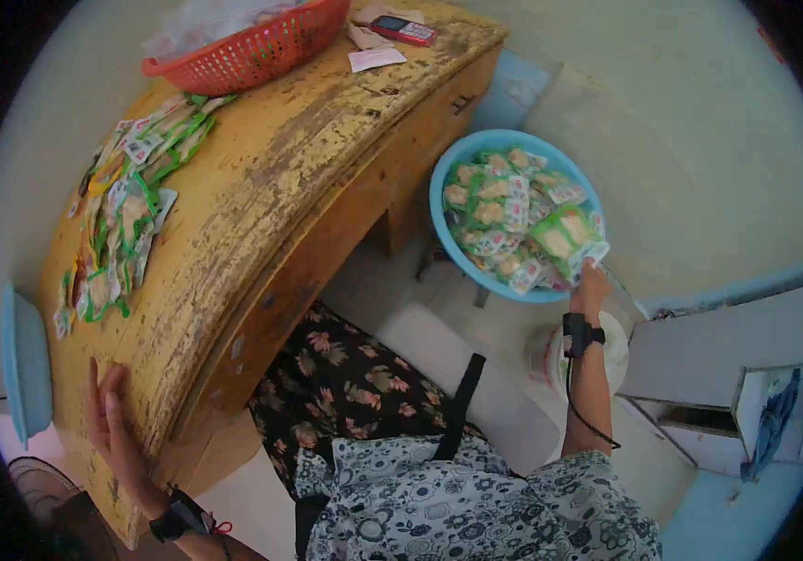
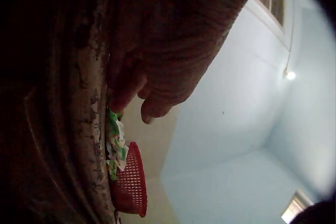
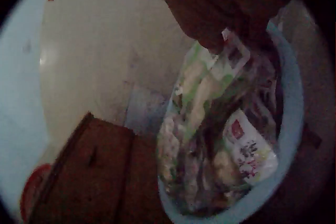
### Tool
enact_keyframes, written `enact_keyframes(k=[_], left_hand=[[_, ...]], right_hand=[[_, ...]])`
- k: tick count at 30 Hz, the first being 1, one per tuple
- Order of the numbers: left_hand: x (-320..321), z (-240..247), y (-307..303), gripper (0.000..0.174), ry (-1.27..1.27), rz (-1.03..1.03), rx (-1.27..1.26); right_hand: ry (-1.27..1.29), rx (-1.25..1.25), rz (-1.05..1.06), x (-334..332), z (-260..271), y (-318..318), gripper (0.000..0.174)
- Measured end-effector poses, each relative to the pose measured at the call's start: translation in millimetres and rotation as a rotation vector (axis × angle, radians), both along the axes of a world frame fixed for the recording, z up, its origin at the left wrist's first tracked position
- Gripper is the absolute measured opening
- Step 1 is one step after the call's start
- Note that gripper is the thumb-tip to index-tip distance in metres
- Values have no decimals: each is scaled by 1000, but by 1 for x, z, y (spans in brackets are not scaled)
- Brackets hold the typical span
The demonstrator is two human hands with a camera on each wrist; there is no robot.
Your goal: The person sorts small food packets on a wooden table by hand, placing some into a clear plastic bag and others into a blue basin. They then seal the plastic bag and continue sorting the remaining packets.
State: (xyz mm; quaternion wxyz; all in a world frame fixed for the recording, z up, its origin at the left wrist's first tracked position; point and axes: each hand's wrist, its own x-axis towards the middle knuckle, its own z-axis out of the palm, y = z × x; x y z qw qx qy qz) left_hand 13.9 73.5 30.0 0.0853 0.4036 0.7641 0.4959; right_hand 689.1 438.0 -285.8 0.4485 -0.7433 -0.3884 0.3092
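Observation:
Over the blue basin (image 1: 437,198), my right hand (image 1: 591,290) pinches one end of a green and clear packet (image 1: 560,238) with pale pieces inside. In the right wrist view the fingers of that hand (image 3: 220,11) close on the packet's top edge (image 3: 202,85). Several similar packets (image 1: 490,201) fill the basin beneath it. My left hand (image 1: 116,430) rests at the near edge of the worn wooden desk (image 1: 233,215), its fingers extended and holding nothing. Beyond its fingertips lies a spread of green and white packets (image 1: 130,215).
A red plastic basket (image 1: 261,51) holding clear bags stands at the desk's far end, beside a red phone (image 1: 403,31) and paper scraps (image 1: 376,59). Another blue basin (image 1: 28,365) is left of the desk. A white bucket (image 1: 615,351) stands below my right wrist.

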Motion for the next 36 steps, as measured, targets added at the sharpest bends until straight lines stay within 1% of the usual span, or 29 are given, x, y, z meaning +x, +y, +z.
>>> enact_keyframes(k=[1,4,7,9,10,11,12,13,14,15,17,19,21,22,24,25,28,29,32,33,36], left_hand=[[-1,0,-1,54,-2,-2,1],[-4,-2,-4,54,-6,6,17],[-1,-1,0,53,-5,-1,7],[0,-1,-2,52,2,5,7],[-1,0,-4,52,17,-4,-12],[-2,-2,-5,52,36,-1,-27],[-3,0,-5,51,56,9,-40],[5,7,-2,52,-27,13,-22],[4,7,-2,53,-62,6,7],[1,3,-5,53,-96,-4,35],[-4,0,-8,54,-112,-39,70],[-3,-1,-8,56,-82,-85,76],[1,1,-7,55,-125,-70,81],[2,2,-8,55,-144,-64,82],[-1,1,-11,55,-103,-78,60],[-2,0,-12,55,-86,-92,60],[-2,-2,-11,54,-96,-105,87],[-1,-2,-11,54,-102,-104,93],[-3,2,-13,54,-79,-111,42],[-5,2,-13,54,-68,-118,16],[-12,3,-13,52,-179,-136,32]], right_hand=[[-338,-173,91,14,-17,10,29],[-94,14,129,-26,26,-7,31],[-185,403,54,-26,-2,-15,38],[-548,385,-32,-6,-7,-18,41],[-718,389,-62,-10,-10,-14,43],[-417,328,-109,-31,19,-21,45],[-298,340,-89,-39,32,-25,44],[-179,350,-75,-42,38,-28,44],[-242,446,-16,-40,32,-16,41],[-158,483,28,-63,45,-8,38],[2,546,98,-111,94,-12,33],[58,569,201,-159,128,-7,32],[104,571,298,-211,164,-4,28],[146,590,356,-236,176,-6,26],[222,633,467,-279,199,-10,24],[149,696,529,-299,209,-12,21],[126,769,703,-355,241,-31,20],[158,812,779,-374,254,-40,20],[60,847,932,-417,273,-51,19],[-14,920,978,-429,280,-53,19],[75,839,1092,-461,281,-52,20]])
